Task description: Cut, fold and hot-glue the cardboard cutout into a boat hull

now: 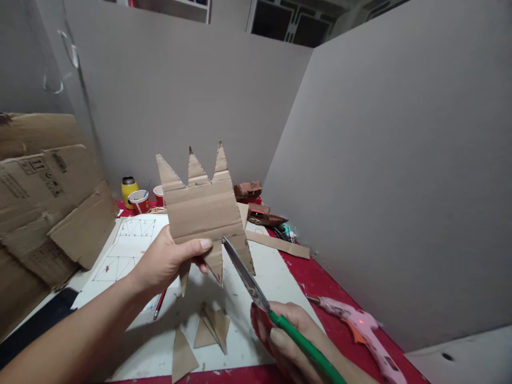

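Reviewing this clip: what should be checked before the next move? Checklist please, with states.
1. Brown cardboard sheet with triangular points pinched in the left hand's grip: ok.
2. Metal scissors with green handles held in the right hand: ok.
3. Left thumb well clear of the blade tips: not ok, they look close.
4. Blade tips aligned with the drawn line: cannot tell at this size.
5. Loose brown cardboard triangles out of the blades' way: ok, lying below.
6. Pink glue gun unlit: not ok, a red light glows.
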Motion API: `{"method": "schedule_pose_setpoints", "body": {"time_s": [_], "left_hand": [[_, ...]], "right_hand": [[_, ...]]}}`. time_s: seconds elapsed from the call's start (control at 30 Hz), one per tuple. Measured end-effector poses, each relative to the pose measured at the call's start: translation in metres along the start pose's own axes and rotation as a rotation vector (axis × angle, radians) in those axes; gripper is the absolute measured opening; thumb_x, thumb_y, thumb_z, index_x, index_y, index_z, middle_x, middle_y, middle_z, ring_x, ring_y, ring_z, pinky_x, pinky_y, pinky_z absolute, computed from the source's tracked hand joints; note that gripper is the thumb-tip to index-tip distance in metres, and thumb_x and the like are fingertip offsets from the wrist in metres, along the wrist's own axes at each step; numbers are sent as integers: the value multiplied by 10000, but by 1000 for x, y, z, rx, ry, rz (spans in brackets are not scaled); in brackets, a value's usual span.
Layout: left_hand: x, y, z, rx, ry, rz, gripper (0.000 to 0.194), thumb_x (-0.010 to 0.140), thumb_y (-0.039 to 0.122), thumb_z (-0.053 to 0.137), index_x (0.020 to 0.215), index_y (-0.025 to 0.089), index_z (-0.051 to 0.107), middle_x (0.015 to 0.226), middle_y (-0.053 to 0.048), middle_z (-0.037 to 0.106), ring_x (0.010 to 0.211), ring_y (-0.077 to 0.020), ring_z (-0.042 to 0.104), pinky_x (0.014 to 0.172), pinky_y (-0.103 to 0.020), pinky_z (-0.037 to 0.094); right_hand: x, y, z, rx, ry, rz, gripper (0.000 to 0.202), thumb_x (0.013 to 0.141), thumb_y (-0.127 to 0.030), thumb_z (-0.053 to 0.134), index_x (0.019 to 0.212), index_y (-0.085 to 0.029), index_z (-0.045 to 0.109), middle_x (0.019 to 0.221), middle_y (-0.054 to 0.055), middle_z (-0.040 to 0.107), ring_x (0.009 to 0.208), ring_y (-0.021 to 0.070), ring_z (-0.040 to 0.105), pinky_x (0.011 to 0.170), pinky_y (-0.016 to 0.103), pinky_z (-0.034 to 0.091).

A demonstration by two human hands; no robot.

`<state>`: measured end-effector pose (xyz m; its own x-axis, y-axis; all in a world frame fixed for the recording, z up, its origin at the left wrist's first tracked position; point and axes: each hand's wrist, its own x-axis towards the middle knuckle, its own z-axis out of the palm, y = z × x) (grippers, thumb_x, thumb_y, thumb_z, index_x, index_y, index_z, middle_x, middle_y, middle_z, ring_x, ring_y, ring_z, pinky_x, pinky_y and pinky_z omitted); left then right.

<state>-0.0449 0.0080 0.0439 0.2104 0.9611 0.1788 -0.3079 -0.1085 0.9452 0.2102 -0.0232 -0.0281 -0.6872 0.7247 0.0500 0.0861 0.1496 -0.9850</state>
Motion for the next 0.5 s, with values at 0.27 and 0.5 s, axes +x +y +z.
{"method": "schedule_pose_setpoints", "body": {"time_s": [0.27,0.5], "left_hand": [[2,3,-3,26,-56,15,246,751,213,768,971,142,683,808,-24,646,629,-109,594,487,-202,573],[2,6,-5,50,-74,28,295,738,224,777,991,147,648,798,-18,613,640,-116,578,479,-221,579]], "right_hand": [[0,-1,-5,-94,-69,-46,476,924,-649,395,853,-180,433,538,-73,363,419,56,307,402,194,236],[-5,-2,-6,-126,-65,12,495,919,-666,383,839,-180,432,588,-57,368,470,63,303,412,190,243]]}}
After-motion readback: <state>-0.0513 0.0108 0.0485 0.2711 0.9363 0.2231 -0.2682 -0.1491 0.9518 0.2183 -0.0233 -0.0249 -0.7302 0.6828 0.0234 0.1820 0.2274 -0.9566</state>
